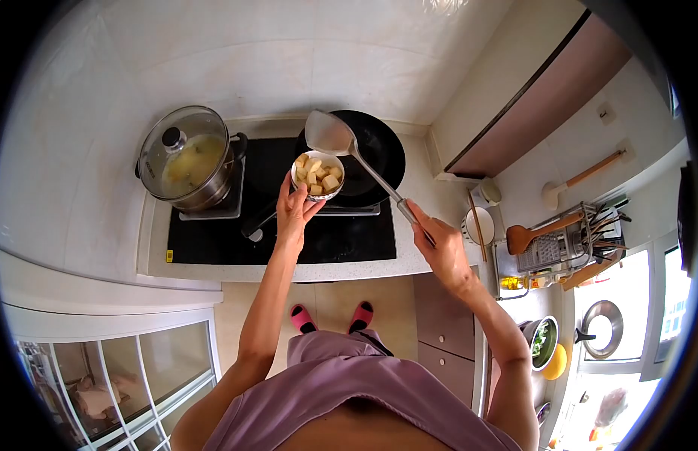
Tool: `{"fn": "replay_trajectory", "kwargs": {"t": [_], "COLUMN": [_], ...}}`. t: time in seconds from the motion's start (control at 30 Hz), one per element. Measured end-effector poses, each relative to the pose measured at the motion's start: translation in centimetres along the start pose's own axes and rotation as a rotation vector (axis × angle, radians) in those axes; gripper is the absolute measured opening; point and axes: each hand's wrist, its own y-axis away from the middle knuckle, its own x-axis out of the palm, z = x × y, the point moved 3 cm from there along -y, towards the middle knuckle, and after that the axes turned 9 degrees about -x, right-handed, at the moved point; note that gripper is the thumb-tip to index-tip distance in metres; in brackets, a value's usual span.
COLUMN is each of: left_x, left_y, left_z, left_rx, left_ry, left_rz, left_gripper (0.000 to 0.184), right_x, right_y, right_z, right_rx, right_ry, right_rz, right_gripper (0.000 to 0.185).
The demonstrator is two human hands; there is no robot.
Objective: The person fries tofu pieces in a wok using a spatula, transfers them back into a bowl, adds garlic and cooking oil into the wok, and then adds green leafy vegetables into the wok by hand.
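A small bowl (324,198) of pale yellow cubes (317,175) is held up by my left hand (292,213), with the fingers around its lower side. My right hand (442,244) is closed round the handle of a metal spatula (330,134), whose broad blade is raised above and just beyond the bowl. Behind and below them a black frying pan (383,154) rests on the right side of the cooktop. The bowl and the blade hide part of the pan's inside. Its handle (260,218) points toward the front left.
A pot with a glass lid (185,154) and yellowish food inside stands on the left of the black cooktop (206,244). At right are a white bowl with chopsticks (477,225), a utensil rack (548,244), a wooden spatula (520,239) and a bowl of chopped greens (543,342).
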Motion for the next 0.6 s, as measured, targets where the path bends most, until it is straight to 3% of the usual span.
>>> {"fn": "replay_trajectory", "kwargs": {"t": [0.07, 0.1, 0.17, 0.23, 0.3, 0.33, 0.4, 0.6], "left_x": [-0.2, -0.2, -0.8, -1.6, -3.1, -3.8, -4.8, -6.0], "left_y": [0.0, 0.1, 0.5, 1.3, 2.0, 2.3, 3.2, 5.6], "left_z": [0.0, -0.1, -0.5, -1.2, -1.8, -2.1, -3.0, -5.0], "left_rx": [0.005, 0.006, 0.007, 0.000, 0.013, 0.022, 0.046, 0.059], "left_ry": [0.004, 0.004, 0.003, 0.001, -0.003, -0.009, -0.010, -0.099], "left_rz": [-0.004, -0.007, -0.017, -0.076, -0.134, -0.138, -0.164, -0.233], "left_gripper": [0.063, 0.063, 0.062, 0.061, 0.056, 0.056, 0.056, 0.052], "right_x": [0.5, 0.2, 0.9, 2.7, 5.4, 7.4, 10.2, 12.6], "right_y": [0.1, -0.1, -0.3, -1.0, -1.4, -1.3, -2.0, -1.6], "right_z": [-1.2, -1.5, -2.5, -4.4, -7.5, -8.9, -9.6, -9.4], "right_rx": [0.259, 0.259, 0.684, 0.700, 0.467, 0.472, 0.206, 0.263], "right_ry": [-0.374, -0.377, -1.083, -1.051, -0.487, -0.490, -0.129, -0.148], "right_rz": [0.056, 0.057, 0.039, -0.005, 0.052, 0.050, 0.036, 0.144], "right_gripper": [0.043, 0.043, 0.039, 0.035, 0.036, 0.036, 0.037, 0.033]}}
